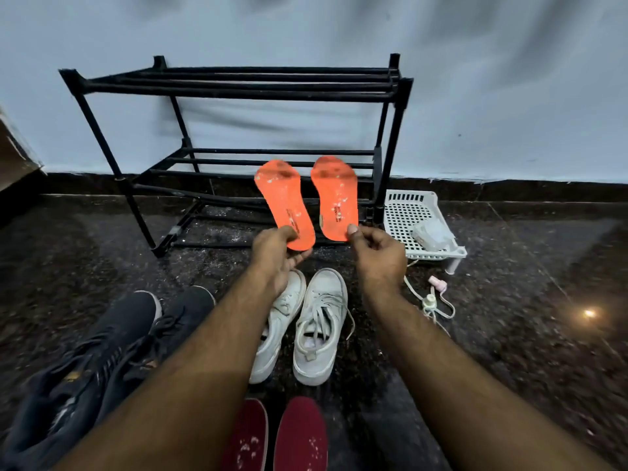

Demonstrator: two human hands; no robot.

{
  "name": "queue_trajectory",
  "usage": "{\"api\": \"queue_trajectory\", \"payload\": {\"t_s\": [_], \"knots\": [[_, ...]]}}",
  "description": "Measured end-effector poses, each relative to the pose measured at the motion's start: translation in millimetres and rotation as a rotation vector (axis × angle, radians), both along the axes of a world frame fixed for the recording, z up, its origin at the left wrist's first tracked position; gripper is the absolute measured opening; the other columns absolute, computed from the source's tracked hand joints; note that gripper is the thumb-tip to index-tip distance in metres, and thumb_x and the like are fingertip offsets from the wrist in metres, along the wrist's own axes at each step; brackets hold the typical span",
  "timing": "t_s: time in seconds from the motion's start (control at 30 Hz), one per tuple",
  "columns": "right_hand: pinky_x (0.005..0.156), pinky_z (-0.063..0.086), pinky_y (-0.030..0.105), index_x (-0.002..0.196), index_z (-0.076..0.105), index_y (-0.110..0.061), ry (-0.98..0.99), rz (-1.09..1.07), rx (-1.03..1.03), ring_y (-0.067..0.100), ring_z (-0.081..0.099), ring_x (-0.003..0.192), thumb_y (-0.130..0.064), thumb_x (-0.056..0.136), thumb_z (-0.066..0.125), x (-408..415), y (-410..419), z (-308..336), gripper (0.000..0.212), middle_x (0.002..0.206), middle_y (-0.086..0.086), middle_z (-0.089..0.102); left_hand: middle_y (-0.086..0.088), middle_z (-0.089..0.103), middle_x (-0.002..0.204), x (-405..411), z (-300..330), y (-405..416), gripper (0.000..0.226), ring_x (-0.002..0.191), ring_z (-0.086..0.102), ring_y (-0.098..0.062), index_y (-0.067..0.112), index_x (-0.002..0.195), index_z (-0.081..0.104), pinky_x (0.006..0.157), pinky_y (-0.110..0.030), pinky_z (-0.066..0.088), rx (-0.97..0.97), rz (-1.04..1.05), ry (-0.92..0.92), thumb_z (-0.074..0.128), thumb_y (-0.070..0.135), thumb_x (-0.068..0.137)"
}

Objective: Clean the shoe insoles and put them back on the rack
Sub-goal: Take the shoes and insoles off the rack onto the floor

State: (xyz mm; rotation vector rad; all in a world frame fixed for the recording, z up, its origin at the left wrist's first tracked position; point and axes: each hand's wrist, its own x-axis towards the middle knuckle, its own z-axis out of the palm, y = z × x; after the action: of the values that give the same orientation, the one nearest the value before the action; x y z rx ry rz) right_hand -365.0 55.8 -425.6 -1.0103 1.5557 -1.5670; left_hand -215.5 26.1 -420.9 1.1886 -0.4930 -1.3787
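Note:
Two orange insoles are held up in front of the black shoe rack [238, 86], both speckled with pale dirt. My left hand [277, 254] pinches the heel of the left insole [283, 202]. My right hand [377, 253] pinches the heel edge of the right insole [334, 195]. Their toe ends point up toward the rack's lower shelf. Two dark red insoles [275, 436] lie on the floor at the bottom edge, also spotted white.
A pair of white sneakers [306, 321] stands on the dark stone floor under my hands. Black sneakers [102, 362] lie at the lower left. A white plastic basket [414, 212] holding a grey object sits right of the rack, with a cord and pink items beside it.

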Motion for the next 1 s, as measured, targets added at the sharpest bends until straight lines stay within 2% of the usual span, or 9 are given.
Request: {"api": "queue_trajectory", "payload": {"t_s": [0.1,0.17,0.23,0.33,0.4,0.47,0.73,0.9,1.0], "knots": [[0.065,0.059,0.027,0.083,0.070,-0.013,-0.331,-0.062,0.104,0.022,0.070,0.073,-0.021,0.075,0.086,-2.3,19.7,-1.6,0.019,0.079,0.004,0.074,-0.021,0.065,0.121,-5.9,-2.9,46.7,0.031,0.105,0.068,-0.036,0.011,0.122,0.046,0.066,-0.036,0.061,-0.020,-0.030,0.060,0.047,-0.009,0.097],[0.044,0.049,0.022,0.094,0.060,-0.012,-0.455,0.013,0.208,0.017,0.062,0.054,-0.013,0.079,0.083,-4.6,39.3,-0.6,0.028,0.075,0.008,0.068,-0.016,0.065,0.123,-7.0,-6.8,75.2,0.057,0.104,0.069,-0.038,0.027,0.134,0.038,0.075,-0.048,0.062,-0.016,-0.091,0.042,0.046,-0.014,0.095],[0.037,0.039,0.018,0.108,0.055,-0.012,-0.494,0.204,0.329,0.009,0.055,0.043,-0.011,0.088,0.073,-6.9,64.6,0.1,0.027,0.069,0.007,0.066,-0.009,0.065,0.124,-7.9,-9.8,102.7,0.072,0.095,0.073,-0.036,0.038,0.139,0.036,0.076,-0.053,0.061,-0.004,-0.167,-0.007,0.044,-0.015,0.092],[0.045,0.040,0.018,0.114,0.063,-0.020,-0.381,0.420,0.419,0.005,0.051,0.048,-0.013,0.097,0.056,-14.5,112.3,2.1,0.020,0.065,-0.003,0.064,0.001,0.059,0.133,-7.3,-13.5,144.0,0.081,0.093,0.074,-0.029,0.045,0.141,0.038,0.065,-0.047,0.061,-0.001,-0.193,-0.090,0.041,-0.016,0.088],[0.047,0.039,0.020,0.115,0.063,-0.025,-0.394,0.409,0.396,0.006,0.046,0.048,-0.008,0.097,0.049,-23.1,139.7,-2.8,0.028,0.063,-0.005,0.061,0.005,0.056,0.134,-10.6,-14.0,171.0,0.081,0.097,0.072,-0.030,0.046,0.137,0.039,0.062,-0.047,0.062,0.010,-0.201,-0.119,0.041,-0.017,0.087],[0.048,0.038,0.021,0.117,0.061,-0.027,-0.393,0.370,0.392,0.006,0.043,0.048,-0.006,0.096,0.046,-34.9,167.0,-7.8,0.034,0.065,-0.005,0.059,0.007,0.058,0.129,-16.6,-15.8,197.7,0.081,0.091,0.073,-0.031,0.046,0.135,0.037,0.060,-0.047,0.061,0.039,-0.244,-0.144,0.041,-0.018,0.086],[0.046,0.033,0.021,0.118,0.059,-0.020,-0.146,0.323,0.421,0.009,0.040,0.047,0.001,0.095,0.046,-95.1,268.9,-26.6,0.034,0.068,-0.003,0.064,0.000,0.057,0.134,-65.9,-42.5,276.9,0.080,0.102,0.068,-0.038,0.046,0.132,0.036,0.061,-0.050,0.060,0.116,-0.405,-0.133,0.043,-0.018,0.084],[0.031,0.027,0.014,0.109,0.058,-0.009,0.000,0.261,0.514,0.001,0.037,0.031,0.009,0.091,0.045,-112.8,300.6,-31.9,0.029,0.059,-0.001,0.053,-0.012,0.062,0.130,-86.0,-71.0,310.8,0.081,0.087,0.074,-0.042,0.044,0.137,0.029,0.060,-0.048,0.059,0.222,-0.494,-0.150,0.040,-0.016,0.085],[0.035,0.033,0.016,0.107,0.060,-0.013,0.213,0.277,0.592,0.004,0.046,0.041,0.002,0.087,0.049,-111.9,301.2,-42.1,0.027,0.064,-0.002,0.054,-0.014,0.065,0.124,-84.4,-84.7,327.3,0.077,0.085,0.074,-0.042,0.043,0.134,0.030,0.064,-0.051,0.061,0.292,-0.511,-0.179,0.040,-0.017,0.086]]}}
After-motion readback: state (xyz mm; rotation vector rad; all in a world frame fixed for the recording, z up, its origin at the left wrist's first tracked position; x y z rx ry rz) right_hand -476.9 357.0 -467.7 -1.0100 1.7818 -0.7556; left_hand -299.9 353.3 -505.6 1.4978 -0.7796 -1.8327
